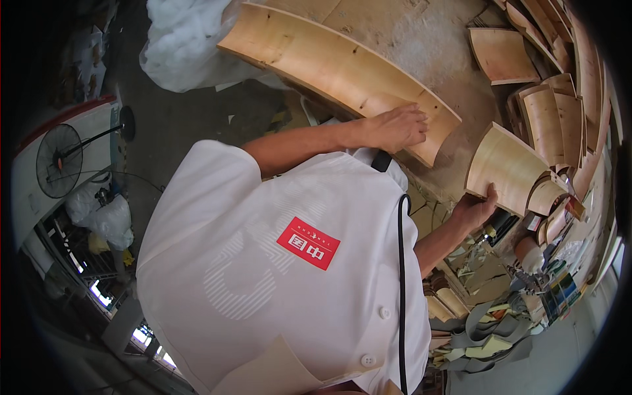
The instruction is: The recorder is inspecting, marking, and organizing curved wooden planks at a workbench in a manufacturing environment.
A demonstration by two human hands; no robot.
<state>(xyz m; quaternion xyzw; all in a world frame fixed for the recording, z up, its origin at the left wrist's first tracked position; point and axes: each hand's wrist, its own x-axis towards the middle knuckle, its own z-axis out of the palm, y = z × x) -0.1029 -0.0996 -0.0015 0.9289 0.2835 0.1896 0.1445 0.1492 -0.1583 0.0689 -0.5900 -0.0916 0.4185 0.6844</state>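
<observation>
A long curved plywood panel (342, 62) stretches from the upper left toward the middle right, its hollow face up. Over its near right end lies my left hand (397, 128), fingers curled together against the wood; whatever they may hold is hidden. Farther right, my right hand (476, 210) grips the lower edge of a shorter curved plywood piece (503, 164), with the thumb on its face and the other fingers behind it. This piece is tilted and apart from the long panel. Its far right corner meets smaller curved wood pieces (546, 195).
Stacked curved plywood pieces (543, 122) line the right side, with another panel (501, 56) above them. White fluffy stuffing (178, 49) sits at upper left. A black fan (60, 161) stands at far left. Grey and yellow offcuts (490, 339) pile at lower right.
</observation>
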